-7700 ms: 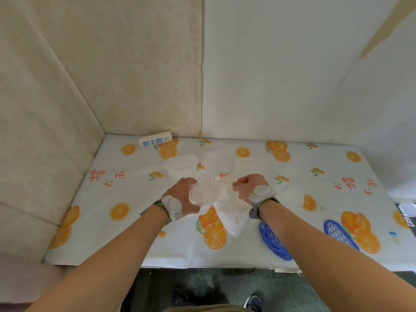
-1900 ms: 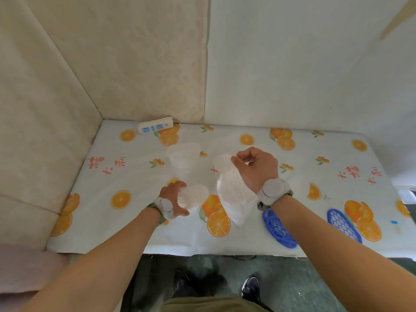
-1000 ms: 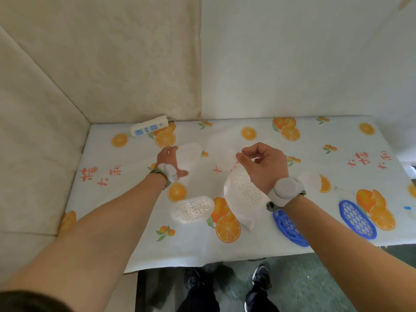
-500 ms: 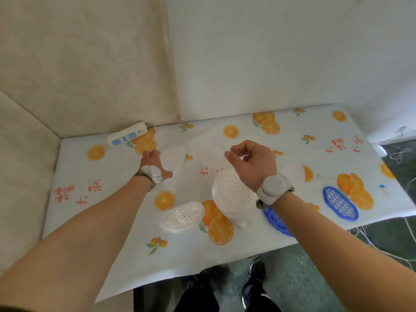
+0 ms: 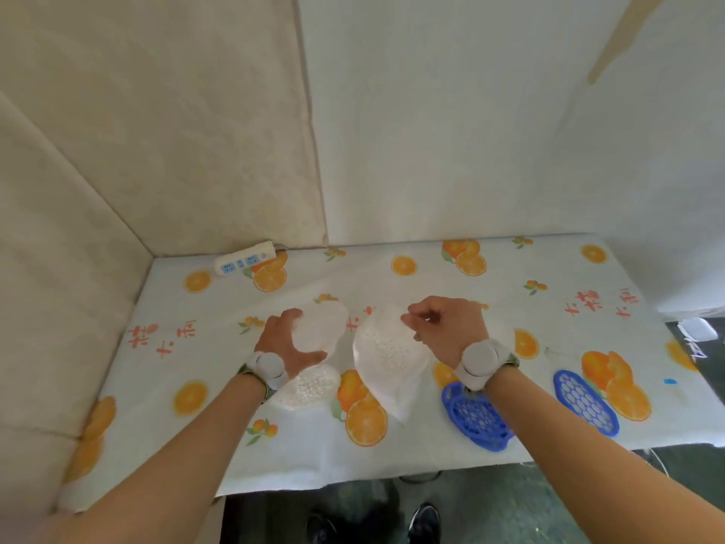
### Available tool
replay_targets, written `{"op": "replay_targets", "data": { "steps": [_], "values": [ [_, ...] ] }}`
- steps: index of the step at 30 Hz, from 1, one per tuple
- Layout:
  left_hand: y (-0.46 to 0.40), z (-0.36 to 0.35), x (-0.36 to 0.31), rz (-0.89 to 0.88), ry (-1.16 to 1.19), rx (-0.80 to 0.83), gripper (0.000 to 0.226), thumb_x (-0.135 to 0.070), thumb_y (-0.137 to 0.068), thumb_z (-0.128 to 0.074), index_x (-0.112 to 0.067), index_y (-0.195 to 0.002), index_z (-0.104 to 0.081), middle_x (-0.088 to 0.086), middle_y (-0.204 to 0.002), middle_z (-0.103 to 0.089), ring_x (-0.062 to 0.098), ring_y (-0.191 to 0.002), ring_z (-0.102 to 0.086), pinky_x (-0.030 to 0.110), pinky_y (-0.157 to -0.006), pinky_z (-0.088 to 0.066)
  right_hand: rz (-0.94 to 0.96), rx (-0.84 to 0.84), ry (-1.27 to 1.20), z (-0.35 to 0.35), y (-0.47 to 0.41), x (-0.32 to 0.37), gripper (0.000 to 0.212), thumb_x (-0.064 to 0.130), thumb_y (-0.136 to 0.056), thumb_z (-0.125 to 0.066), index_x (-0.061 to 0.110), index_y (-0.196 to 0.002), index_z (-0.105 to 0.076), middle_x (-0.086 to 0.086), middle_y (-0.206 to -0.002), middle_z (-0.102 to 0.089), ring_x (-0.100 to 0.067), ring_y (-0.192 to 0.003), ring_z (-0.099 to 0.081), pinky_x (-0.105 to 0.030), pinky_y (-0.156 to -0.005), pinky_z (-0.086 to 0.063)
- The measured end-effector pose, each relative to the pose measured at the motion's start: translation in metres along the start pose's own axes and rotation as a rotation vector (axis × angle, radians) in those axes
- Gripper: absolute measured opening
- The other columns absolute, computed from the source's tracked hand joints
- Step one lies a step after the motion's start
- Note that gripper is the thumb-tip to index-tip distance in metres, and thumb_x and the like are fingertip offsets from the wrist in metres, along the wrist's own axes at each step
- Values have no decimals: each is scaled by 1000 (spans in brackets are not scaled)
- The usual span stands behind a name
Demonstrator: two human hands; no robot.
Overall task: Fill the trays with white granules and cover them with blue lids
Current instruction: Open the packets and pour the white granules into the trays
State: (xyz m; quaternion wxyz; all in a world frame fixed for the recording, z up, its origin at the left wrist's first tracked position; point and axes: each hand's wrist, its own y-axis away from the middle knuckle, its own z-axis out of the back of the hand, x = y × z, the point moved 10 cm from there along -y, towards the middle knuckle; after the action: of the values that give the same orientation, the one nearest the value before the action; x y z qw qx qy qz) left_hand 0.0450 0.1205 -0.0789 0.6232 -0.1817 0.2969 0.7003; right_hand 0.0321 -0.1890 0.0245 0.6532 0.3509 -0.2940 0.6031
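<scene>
Your left hand (image 5: 288, 343) grips an empty clear tray (image 5: 319, 331); your right hand (image 5: 443, 329) pinches the granule bag (image 5: 386, 357) between them. A filled tray (image 5: 308, 386) lies just below your left wrist, blue lids (image 5: 476, 416) by your right forearm.

Bright even daylight, soft faint shadows, slight motion blur, wide-angle bending at edges, pale washed-out whites
</scene>
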Motion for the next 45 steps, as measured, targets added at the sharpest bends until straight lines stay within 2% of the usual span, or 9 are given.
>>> {"op": "replay_targets", "data": {
  "steps": [7, 12, 17, 22, 29, 33, 37, 42, 45],
  "values": [
    [28, -9, -18, 23, -13, -71, 103, -44, -59, -89, -17, -142, -35, 4, -136, -42, 21, -122, -49, 29, -99, -41, 198, 205, 476, -32, -8, -3, 18, 42, -93, -62, 32, -101, -74, 14, -109, -74, -14, -101, -67, -31, -90, -53],
    [36, -5, -21, 40, -23, -90, 101, -45, -58, -89, -14, -140, -37, 5, -135, -43, 21, -121, -49, 23, -96, -38, 257, 213, 746, -46, -8, -4, 22, 45, -97, -49, 38, -104, -69, 9, -103, -71, -21, -89, -64, -27, -64, -43],
    [31, -4, -23, -2, -83, -35, 101, -48, -56, -89, -19, -137, -38, 2, -132, -44, 20, -118, -48, 25, -92, -39, 181, 260, 802, -54, -7, -18, 21, 39, -96, -49, 36, -102, -68, 7, -100, -70, -19, -74, -53, -26, -60, -39],
    [27, -10, -25, -57, -121, 55, 99, -50, -57, -87, -23, -138, -38, -1, -134, -46, 19, -120, -49, 22, -90, -37, 108, 289, 865, -68, -2, -21, 24, 39, -96, -47, 33, -106, -68, 4, -104, -69, -22, -87, -64, -28, -64, -44],
    [23, -12, -26, -113, -119, 105, 97, -48, -59, -87, -22, -138, -38, -1, -135, -46, 19, -120, -49, 24, -92, -39, -130, 230, 597, -80, 4, -32, 16, 30, -91, -54, 31, -78, -62, 6, -98, -70, -20, -84, -66, -26, -69, -52],
    [21, -12, -25, -129, -106, 122, 97, -49, -58, -87, -23, -138, -38, -3, -134, -47, 18, -120, -49, 20, -90, -36, -230, 172, 457, -80, 3, -35, 32, 24, -82, -58, 25, -53, -45, 8, -60, -50, -15, -57, -45, -23, -52, -37],
    [20, -10, -22, -116, -96, 139, 96, -51, -57, -86, -23, -136, -39, -4, -133, -48, 16, -119, -49, 20, -90, -36, -290, 113, 303, -74, 6, -36, 36, 26, -78, -61, 23, -50, -38, 5, -56, -39, -17, -56, -36, -26, -52, -30],
    [15, -5, -21, -97, -80, 140, 97, -54, -56, -85, -24, -135, -39, -5, -132, -48, 14, -119, -49, 20, -88, -36, -352, 10, 186, -55, 10, -45, 20, 30, -79, -67, 14, -69, -71, 0, -70, -71, -27, -73, -68, -30, -64, -55],
    [13, -4, -24, -94, -63, 130, 97, -55, -55, -85, -24, -135, -39, -6, -132, -48, 13, -118, -49, 20, -88, -36, -396, -41, 51, -42, 12, -51, 12, 28, -77, -69, 22, -67, -70, 7, -71, -71, -23, -70, -72, -34, -68, -61]
  ]
}}
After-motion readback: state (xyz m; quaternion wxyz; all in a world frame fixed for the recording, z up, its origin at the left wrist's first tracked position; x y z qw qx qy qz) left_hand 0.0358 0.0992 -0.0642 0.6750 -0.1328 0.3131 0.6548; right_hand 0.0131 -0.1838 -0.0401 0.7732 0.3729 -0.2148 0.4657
